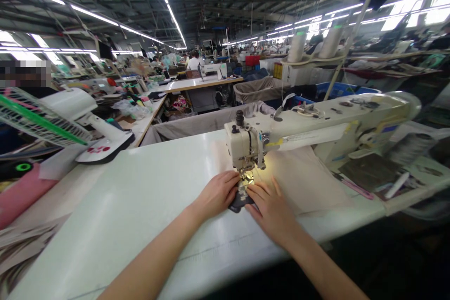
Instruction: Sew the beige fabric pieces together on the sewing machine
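Observation:
A cream sewing machine (316,126) stands on a white worktable (140,197), its needle area lit by a small lamp. A small dark piece of fabric (239,200) lies just in front of the presser foot (248,176). My left hand (218,193) rests on the fabric's left edge with curled fingers pressing it down. My right hand (270,208) lies flat on the fabric's right side, fingers stretched towards the needle. A pale cloth (302,178) spreads under the machine arm to the right.
A white desk fan (63,119) sits at the table's left end. Pink material (21,194) lies at far left. Grey fabric bins (197,124) stand behind the table. Thread cones (297,47) rise at the back right. Other workstations and a person (194,61) fill the hall.

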`<state>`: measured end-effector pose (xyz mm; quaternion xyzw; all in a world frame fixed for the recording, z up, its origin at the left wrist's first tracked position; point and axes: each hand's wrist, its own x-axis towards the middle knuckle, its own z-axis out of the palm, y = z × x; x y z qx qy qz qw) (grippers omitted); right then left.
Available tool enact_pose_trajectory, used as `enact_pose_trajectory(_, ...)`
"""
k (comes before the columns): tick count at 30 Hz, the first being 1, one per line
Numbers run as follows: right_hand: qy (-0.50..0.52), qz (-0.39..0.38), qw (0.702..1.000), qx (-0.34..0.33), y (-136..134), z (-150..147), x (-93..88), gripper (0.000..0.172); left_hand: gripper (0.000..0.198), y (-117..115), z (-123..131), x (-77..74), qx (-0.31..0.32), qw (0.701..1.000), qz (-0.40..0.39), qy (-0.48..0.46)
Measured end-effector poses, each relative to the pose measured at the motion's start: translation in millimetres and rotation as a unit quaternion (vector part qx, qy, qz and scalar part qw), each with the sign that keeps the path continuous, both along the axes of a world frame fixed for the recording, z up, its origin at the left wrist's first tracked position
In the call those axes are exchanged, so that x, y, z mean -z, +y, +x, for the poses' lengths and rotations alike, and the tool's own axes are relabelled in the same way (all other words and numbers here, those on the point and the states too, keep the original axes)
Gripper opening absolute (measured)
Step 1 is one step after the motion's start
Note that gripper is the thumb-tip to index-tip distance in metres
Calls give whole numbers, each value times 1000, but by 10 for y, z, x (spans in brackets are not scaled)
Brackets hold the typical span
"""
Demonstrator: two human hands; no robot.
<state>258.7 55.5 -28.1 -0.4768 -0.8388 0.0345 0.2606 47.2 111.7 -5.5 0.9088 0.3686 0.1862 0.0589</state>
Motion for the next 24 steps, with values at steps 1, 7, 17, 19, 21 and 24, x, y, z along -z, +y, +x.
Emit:
enact_pose_trajectory(1, 1, -1, 1000, 1, -6, -2, 11, 28, 36, -7, 0, 2, -3, 1000, 2, 0)
enact_pose_trajectory(7, 14, -5, 1000, -2, 3, -5, 35, 27, 35, 1, 0, -6, -9, 1000, 5, 17)
enact_pose_trajectory(17, 14, -2, 1000, 3, -5, -16, 25, 26, 33, 2, 22, -29, -24, 999, 18, 23)
enact_pose_trajectory(19, 12, -2, 1000, 4, -3, -18, 15, 26, 34, 3, 18, -24, -28, 999, 19, 26)
enact_pose_trajectory(21, 12, -2, 1000, 3, -2, -17, -2, 26, 36, 10, 12, -21, -35, 999, 17, 30)
enact_pose_trajectory(24, 15, -3, 1000, -1, -6, -9, -39, 22, 36, 5, 12, -43, -45, 998, 10, 32)
